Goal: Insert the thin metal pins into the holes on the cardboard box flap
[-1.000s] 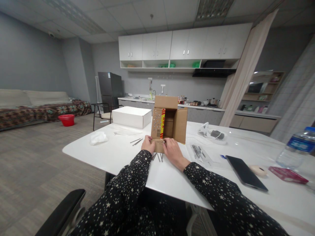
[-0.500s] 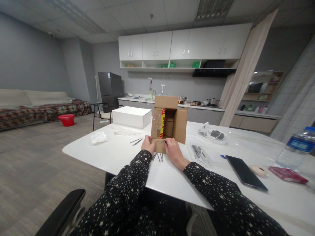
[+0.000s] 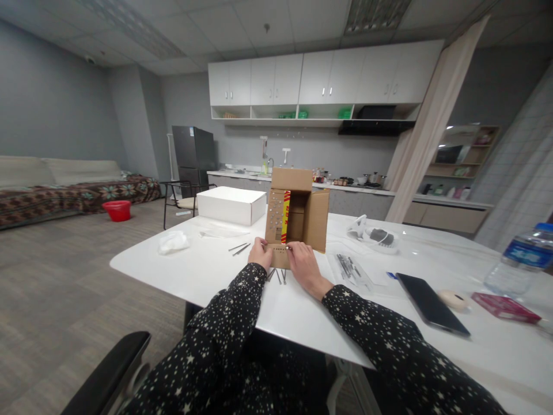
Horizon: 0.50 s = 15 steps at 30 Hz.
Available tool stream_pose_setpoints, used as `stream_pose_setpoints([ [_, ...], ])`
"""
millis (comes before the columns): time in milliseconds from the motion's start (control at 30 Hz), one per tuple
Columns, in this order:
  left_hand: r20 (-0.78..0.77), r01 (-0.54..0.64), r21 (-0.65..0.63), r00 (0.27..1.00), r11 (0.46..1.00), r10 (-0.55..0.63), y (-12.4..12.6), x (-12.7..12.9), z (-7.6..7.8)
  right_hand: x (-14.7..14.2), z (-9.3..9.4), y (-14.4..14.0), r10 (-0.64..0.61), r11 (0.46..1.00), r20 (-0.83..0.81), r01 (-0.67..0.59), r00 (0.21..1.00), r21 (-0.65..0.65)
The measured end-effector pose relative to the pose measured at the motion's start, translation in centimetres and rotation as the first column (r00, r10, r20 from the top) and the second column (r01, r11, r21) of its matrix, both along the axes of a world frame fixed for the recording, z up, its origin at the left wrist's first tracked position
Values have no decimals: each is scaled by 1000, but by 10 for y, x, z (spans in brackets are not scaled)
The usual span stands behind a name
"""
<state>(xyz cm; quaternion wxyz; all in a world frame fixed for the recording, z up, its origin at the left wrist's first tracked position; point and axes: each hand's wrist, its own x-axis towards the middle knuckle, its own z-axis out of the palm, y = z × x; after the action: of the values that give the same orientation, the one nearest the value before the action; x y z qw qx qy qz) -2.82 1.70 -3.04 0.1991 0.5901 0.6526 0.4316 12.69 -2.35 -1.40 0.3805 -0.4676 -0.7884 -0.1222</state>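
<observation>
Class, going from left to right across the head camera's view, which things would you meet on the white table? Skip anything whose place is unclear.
Crumpled white bundle → white box → cardboard box → clear packet → black tablet or phone → water bottle.

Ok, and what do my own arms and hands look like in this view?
Your left sleeve and right sleeve are long and black, scattered with pale stars of differing sizes, and reach to about the wrists. Your left hand and right hand are ungloved. I can't make out any ring or watch at this size.
</observation>
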Motion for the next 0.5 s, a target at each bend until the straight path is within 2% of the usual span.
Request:
stream_pose_setpoints([
  [133,1,8,-9,1000,1000,-8,0,0,2,-2,2,-4,152,988,58,-153,987,8],
  [267,-11,8,0,1000,1000,-8,0,0,2,-3,2,-8,327,945,151,-325,933,-41],
  [500,-26,6,2,1000,1000,-6,-3,0,5,-5,1,-11,468,883,170,-466,867,-58],
])
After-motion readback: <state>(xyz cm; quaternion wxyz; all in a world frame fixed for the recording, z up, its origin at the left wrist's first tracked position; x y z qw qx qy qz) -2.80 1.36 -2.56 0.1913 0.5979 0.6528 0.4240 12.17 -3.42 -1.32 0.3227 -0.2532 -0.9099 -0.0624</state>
